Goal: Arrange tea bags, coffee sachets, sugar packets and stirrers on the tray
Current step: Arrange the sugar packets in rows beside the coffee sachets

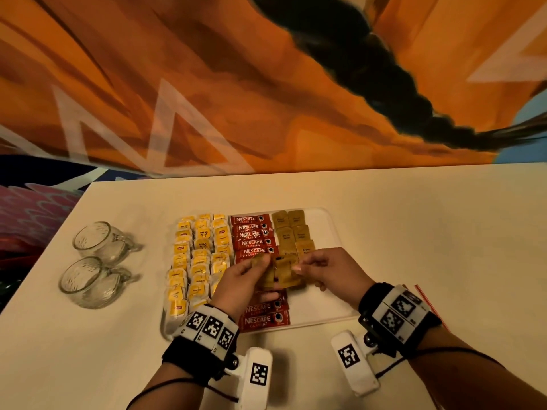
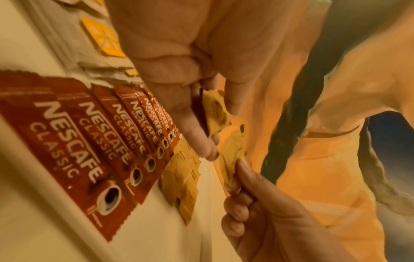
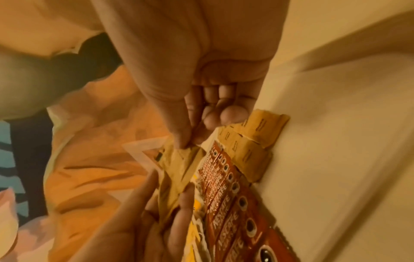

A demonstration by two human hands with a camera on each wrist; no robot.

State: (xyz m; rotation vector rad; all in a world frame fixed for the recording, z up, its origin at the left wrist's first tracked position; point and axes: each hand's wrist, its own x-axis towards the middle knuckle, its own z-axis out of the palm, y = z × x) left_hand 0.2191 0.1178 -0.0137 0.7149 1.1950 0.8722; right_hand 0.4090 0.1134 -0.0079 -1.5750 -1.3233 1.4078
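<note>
On the white tray (image 1: 327, 229), yellow tea bags (image 1: 201, 255) fill the left side. Red coffee sachets (image 1: 254, 242) run down the middle, and brown sugar packets (image 1: 291, 232) lie in rows at the far right. Both hands hover over the tray's centre. My left hand (image 1: 260, 261) grips a small bunch of brown sugar packets (image 2: 216, 109) between thumb and fingers. My right hand (image 1: 299, 269) pinches the corner of one packet (image 3: 179, 159) from that bunch with thumb and forefinger. No stirrers can be made out.
Two upright glass cups (image 1: 100, 241) (image 1: 88, 282) stand on the table left of the tray. A red-striped edge (image 1: 426, 297) peeks out behind my right wrist. Orange cloth (image 1: 207, 99) hangs beyond the table's far edge.
</note>
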